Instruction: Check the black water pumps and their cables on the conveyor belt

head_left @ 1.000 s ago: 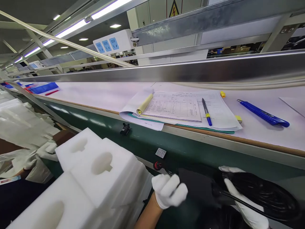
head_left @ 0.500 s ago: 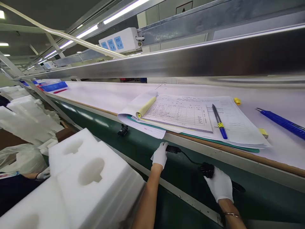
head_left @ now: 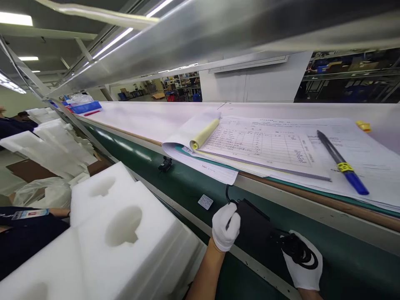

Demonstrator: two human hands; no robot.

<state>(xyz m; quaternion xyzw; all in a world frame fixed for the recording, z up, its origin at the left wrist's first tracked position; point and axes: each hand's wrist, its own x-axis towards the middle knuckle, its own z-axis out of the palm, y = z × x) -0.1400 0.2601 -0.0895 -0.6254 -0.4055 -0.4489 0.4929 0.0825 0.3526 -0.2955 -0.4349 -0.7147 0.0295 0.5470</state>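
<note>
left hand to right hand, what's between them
In the head view, a flat black unit lies between the left hand and the right hand, with bundled black cable at the right hand.

Under a dark grey ceiling (head_left: 50,21), rectangular lamps (head_left: 15,18) glow at the left; a strip light (head_left: 114,42) runs beside a broad metal beam (head_left: 200,46), which slants from far left to near right; below stretches a long white counter (head_left: 134,114), a green belt (head_left: 187,187) along its near side; beyond stand a white partition (head_left: 268,83) and, at far right, dim, crowded racks (head_left: 350,75); a pale wall (head_left: 15,104) shows at far left.
</note>
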